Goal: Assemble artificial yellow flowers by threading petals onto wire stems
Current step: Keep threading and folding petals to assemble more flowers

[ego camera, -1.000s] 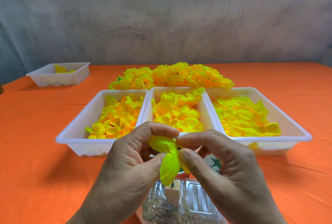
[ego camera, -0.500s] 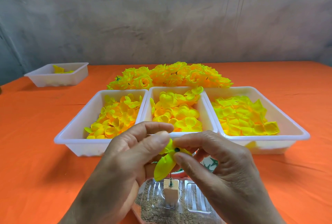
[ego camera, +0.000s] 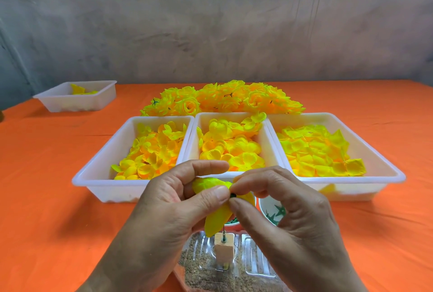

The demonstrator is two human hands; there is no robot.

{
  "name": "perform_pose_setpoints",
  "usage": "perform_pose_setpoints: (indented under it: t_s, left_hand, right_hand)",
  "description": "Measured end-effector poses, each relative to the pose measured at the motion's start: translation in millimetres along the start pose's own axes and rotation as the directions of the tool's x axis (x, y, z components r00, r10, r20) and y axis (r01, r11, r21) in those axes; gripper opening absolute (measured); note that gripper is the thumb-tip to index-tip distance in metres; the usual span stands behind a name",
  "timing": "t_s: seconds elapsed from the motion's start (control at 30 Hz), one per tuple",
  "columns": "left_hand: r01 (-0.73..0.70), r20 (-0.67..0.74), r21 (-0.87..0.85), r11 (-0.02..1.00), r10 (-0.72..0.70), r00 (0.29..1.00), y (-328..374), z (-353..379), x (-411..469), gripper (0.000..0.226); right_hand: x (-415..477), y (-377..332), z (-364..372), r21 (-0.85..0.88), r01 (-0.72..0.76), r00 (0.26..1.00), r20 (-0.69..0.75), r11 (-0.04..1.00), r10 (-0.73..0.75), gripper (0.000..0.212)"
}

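A yellow petal piece (ego camera: 216,221) sits on a thin wire stem (ego camera: 224,233) that stands upright in a small wooden block (ego camera: 223,248). My left hand (ego camera: 164,216) pinches the petal between thumb and forefinger. My right hand (ego camera: 288,219) pinches it from the other side, at a dark green stem tip (ego camera: 232,195) showing between the fingertips. Three white trays of loose yellow petals stand just behind: left tray (ego camera: 93,181), middle tray (ego camera: 192,141), right tray (ego camera: 384,167).
A heap of finished yellow flowers (ego camera: 222,99) lies behind the trays. A small white tray (ego camera: 77,101) stands far left. A cup of green parts (ego camera: 274,212) is under my right hand. The block sits in a clear container with brown grit (ego camera: 203,266). Orange cloth (ego camera: 46,198) covers the table.
The petal has gone a little lower on the wire, and the green tip now shows between my fingertips. Both hands keep their pinch and have shifted only slightly.
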State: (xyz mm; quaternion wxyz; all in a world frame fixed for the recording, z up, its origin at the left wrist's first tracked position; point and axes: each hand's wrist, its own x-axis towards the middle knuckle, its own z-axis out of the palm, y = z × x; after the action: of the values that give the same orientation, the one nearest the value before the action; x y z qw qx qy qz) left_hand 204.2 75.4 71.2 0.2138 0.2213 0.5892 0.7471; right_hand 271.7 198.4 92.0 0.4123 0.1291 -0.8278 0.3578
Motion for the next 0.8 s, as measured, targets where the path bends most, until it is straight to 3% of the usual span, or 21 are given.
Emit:
perform_pose_setpoints:
  t_s: [0.03, 0.13, 0.43, 0.8]
  left_hand:
    - [0.003, 0.004, 0.002, 1.000, -0.003, 1.000, -0.4, -0.7, 0.0, 0.035]
    - [-0.008, -0.008, 0.010, 1.000, 0.008, 1.000, -0.9, -1.1, -0.1, 0.035]
    - [-0.179, -0.057, 0.222, 0.958, 0.197, 0.979, 1.0, 3.4, 0.7, 0.031]
    - [-0.216, -0.148, 0.359, 0.908, 0.284, 0.947, -0.6, 2.1, 3.4, 0.027]
  right_hand:
    - [-21.8, 16.0, -2.1, 0.072, -0.187, 0.981, -0.045, 0.980, 0.191, 0.014]
    - [-35.0, 29.9, -3.8, 0.009, -0.209, 0.975, -0.076, 0.978, 0.209, 0.010]
    - [-29.4, 30.4, 1.0, -0.095, -0.119, 0.991, -0.065, 0.988, 0.113, 0.010]
    - [-28.4, 22.1, 7.0, -0.098, -0.095, 0.979, -0.190, 0.991, 0.076, 0.008]
